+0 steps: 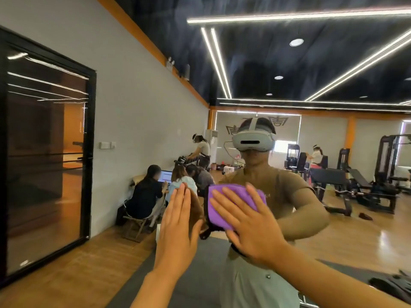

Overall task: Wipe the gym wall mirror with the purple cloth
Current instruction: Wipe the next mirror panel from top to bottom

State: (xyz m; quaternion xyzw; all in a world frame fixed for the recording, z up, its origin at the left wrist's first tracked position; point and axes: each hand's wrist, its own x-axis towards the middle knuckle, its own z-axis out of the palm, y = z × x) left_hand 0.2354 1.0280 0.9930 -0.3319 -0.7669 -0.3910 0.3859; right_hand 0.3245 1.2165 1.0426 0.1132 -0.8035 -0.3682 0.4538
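The gym wall mirror (311,70) fills nearly the whole head view and reflects the room and a person wearing a headset. A folded purple cloth (219,210) lies flat against the glass at chest height. My right hand (251,223) presses it to the mirror with straight, spread fingers, covering its lower right part. My left hand (178,227) is flat on the glass just left of the cloth, fingers straight and together, and its reflection meets it at the fingertips.
The mirror reflects a dark glass door (46,156) on the left wall, several people sitting and standing along that wall, weight machines (364,174) at the right, a wooden floor and bright ceiling light strips (289,17).
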